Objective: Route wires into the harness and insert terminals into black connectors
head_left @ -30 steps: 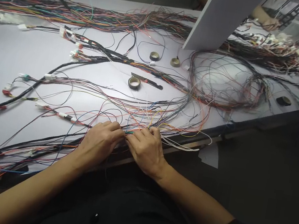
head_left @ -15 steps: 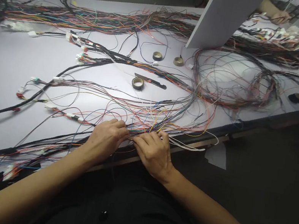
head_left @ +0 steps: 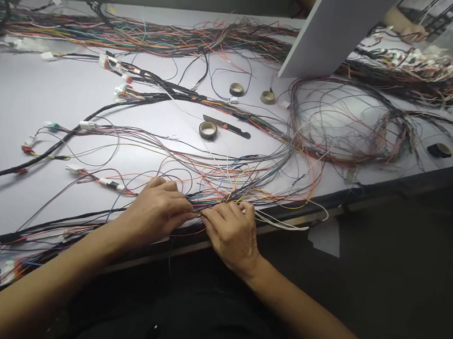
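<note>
At the table's (head_left: 25, 93) near edge, left hand (head_left: 156, 211) and right hand (head_left: 232, 234) meet fingertip to fingertip, pinched shut on the wire bundle (head_left: 223, 189); its strands run crosswise between both, equally close.

Overhead light falls hard on the table (head_left: 15, 97), leaving a pale glare patch around the tape roll (head_left: 208, 129) and washing the surface toward white. The near foreground sinks into deep shadow, where the dark clothing and floor lose all detail. The left hand (head_left: 155, 209) and right hand (head_left: 233, 232) sit in softer, dimmer light at the table's edge. Wide-angle distortion bends the table's rim and stretches the forearms at the frame's bottom. Far corners look soft and slightly smeared.
</note>
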Demonstrator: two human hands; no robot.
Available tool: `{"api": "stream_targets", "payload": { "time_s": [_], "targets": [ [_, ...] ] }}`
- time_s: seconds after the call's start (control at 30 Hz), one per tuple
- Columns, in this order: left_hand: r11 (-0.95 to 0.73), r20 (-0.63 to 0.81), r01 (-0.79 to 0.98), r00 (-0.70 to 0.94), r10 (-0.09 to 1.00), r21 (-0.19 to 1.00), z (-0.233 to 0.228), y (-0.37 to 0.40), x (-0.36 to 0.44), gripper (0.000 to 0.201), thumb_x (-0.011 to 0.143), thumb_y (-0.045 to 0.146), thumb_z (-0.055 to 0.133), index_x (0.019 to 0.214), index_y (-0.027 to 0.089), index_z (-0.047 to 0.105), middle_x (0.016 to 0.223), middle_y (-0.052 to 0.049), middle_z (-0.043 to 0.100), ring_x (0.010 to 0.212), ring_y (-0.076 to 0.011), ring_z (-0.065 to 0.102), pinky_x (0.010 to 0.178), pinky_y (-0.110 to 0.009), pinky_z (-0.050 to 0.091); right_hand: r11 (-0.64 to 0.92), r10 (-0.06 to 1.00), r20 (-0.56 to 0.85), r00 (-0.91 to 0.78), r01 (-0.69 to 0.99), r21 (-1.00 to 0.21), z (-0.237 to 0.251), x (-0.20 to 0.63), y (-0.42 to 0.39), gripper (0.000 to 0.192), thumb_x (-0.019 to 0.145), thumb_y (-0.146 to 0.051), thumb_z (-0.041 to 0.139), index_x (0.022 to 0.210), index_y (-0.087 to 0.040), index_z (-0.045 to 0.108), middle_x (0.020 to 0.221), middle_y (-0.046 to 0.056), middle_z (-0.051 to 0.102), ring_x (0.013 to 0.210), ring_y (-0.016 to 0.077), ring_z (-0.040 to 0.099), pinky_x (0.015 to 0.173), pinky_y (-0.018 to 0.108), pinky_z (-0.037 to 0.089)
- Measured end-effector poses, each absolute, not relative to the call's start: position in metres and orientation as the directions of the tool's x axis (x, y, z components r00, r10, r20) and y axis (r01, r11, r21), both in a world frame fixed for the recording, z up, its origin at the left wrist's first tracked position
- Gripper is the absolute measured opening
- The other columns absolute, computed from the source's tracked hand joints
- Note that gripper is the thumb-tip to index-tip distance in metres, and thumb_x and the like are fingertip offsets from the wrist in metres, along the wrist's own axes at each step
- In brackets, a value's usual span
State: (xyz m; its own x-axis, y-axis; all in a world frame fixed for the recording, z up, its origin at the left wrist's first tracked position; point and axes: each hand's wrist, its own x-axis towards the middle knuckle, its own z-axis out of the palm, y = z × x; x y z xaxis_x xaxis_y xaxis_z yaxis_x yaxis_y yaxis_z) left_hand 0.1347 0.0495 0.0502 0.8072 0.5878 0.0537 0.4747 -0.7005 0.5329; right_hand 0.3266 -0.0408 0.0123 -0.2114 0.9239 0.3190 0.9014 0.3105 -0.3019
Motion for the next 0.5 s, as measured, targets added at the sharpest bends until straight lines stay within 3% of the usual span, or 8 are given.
{"api": "stream_targets", "payload": {
  "time_s": [0.07, 0.13, 0.2, 0.27, 0.33, 0.4, 0.47, 0.5],
  "targets": [
    [-0.647, 0.043, 0.402, 0.829, 0.558, 0.648, 0.051, 0.053, 0.133, 0.021, 0.091, 0.032, 0.056, 0.079, 0.021, 0.068, 0.068, -0.001, 0.063, 0.072, -0.0148, 0.049, 0.076, -0.033, 0.033, 0.294, 0.929, 0.316, -0.195, 0.906, -0.306, 0.011, 0.326, -0.040, 0.019, 0.098, -0.028, 0.050, 0.089, -0.022, 0.066, 0.080, 0.000, 0.065, 0.078, 0.0152, 0.051, 0.082, 0.037, 0.026],
    [-0.490, 0.028, 0.289, 0.839, 0.543, 0.823, 0.052, 0.057, 0.123, 0.019, 0.091, 0.030, 0.055, 0.080, 0.019, 0.067, 0.071, -0.002, 0.062, 0.073, -0.0145, 0.050, 0.075, -0.032, 0.038, 0.271, 0.936, 0.312, -0.162, 0.898, -0.347, 0.011, 0.327, -0.040, 0.020, 0.098, -0.028, 0.050, 0.087, -0.021, 0.066, 0.080, 0.000, 0.066, 0.078, 0.0146, 0.053, 0.081, 0.036, 0.027],
    [-0.302, 0.026, 0.171, 0.832, 0.554, 0.938, 0.054, 0.060, 0.107, 0.019, 0.091, 0.028, 0.055, 0.079, 0.018, 0.064, 0.071, -0.004, 0.060, 0.074, -0.0156, 0.052, 0.075, -0.033, 0.042, 0.242, 0.946, 0.306, -0.105, 0.859, -0.452, 0.012, 0.327, -0.039, 0.019, 0.097, -0.028, 0.051, 0.091, -0.022, 0.067, 0.083, 0.000, 0.068, 0.080, 0.0141, 0.056, 0.082, 0.035, 0.029],
    [-0.182, 0.018, 0.104, 0.823, 0.568, 0.978, 0.055, 0.061, 0.093, 0.020, 0.091, 0.028, 0.054, 0.075, 0.018, 0.063, 0.068, -0.005, 0.058, 0.073, -0.0169, 0.052, 0.076, -0.035, 0.044, 0.188, 0.967, 0.251, -0.029, 0.746, -0.639, 0.017, 0.328, -0.038, 0.018, 0.096, -0.029, 0.052, 0.098, -0.023, 0.069, 0.089, 0.000, 0.069, 0.084, 0.0139, 0.059, 0.082, 0.034, 0.032],
    [-0.146, -0.016, 0.116, 0.833, 0.552, 0.982, 0.057, 0.058, 0.086, 0.021, 0.090, 0.027, 0.054, 0.073, 0.018, 0.063, 0.067, -0.005, 0.058, 0.073, -0.0176, 0.053, 0.075, -0.035, 0.045, 0.050, 0.998, 0.060, 0.004, 0.477, -0.877, 0.026, 0.328, -0.034, 0.022, 0.095, -0.034, 0.053, 0.098, -0.021, 0.070, 0.092, 0.002, 0.070, 0.081, 0.0127, 0.060, 0.077, 0.030, 0.037],
    [-0.202, -0.046, 0.165, 0.870, 0.491, 0.965, 0.058, 0.053, 0.087, 0.020, 0.090, 0.026, 0.055, 0.074, 0.018, 0.064, 0.069, -0.005, 0.059, 0.076, -0.0179, 0.055, 0.076, -0.034, 0.045, -0.228, 0.971, -0.231, -0.058, 0.052, -0.972, 0.035, 0.328, -0.030, 0.032, 0.093, -0.045, 0.052, 0.095, -0.018, 0.069, 0.090, 0.003, 0.070, 0.065, 0.0091, 0.056, 0.060, 0.024, 0.038],
    [-0.336, -0.063, 0.225, 0.900, 0.431, 0.915, 0.056, 0.047, 0.095, 0.016, 0.090, 0.025, 0.056, 0.080, 0.019, 0.067, 0.074, -0.006, 0.063, 0.079, -0.0176, 0.057, 0.078, -0.033, 0.044, -0.477, 0.878, -0.453, -0.151, -0.343, -0.809, 0.041, 0.325, -0.026, 0.036, 0.087, -0.052, 0.058, 0.090, -0.016, 0.065, 0.083, 0.002, 0.068, 0.051, 0.0052, 0.047, 0.045, 0.019, 0.026],
    [-0.417, -0.058, 0.247, 0.908, 0.416, 0.875, 0.053, 0.045, 0.099, 0.014, 0.090, 0.025, 0.056, 0.084, 0.020, 0.068, 0.079, -0.006, 0.065, 0.081, -0.0173, 0.058, 0.080, -0.033, 0.044, -0.530, 0.839, -0.515, -0.177, -0.480, -0.699, 0.044, 0.323, -0.025, 0.036, 0.082, -0.052, 0.064, 0.088, -0.016, 0.063, 0.079, 0.001, 0.066, 0.049, 0.0039, 0.044, 0.042, 0.017, 0.020]
  ]
}}
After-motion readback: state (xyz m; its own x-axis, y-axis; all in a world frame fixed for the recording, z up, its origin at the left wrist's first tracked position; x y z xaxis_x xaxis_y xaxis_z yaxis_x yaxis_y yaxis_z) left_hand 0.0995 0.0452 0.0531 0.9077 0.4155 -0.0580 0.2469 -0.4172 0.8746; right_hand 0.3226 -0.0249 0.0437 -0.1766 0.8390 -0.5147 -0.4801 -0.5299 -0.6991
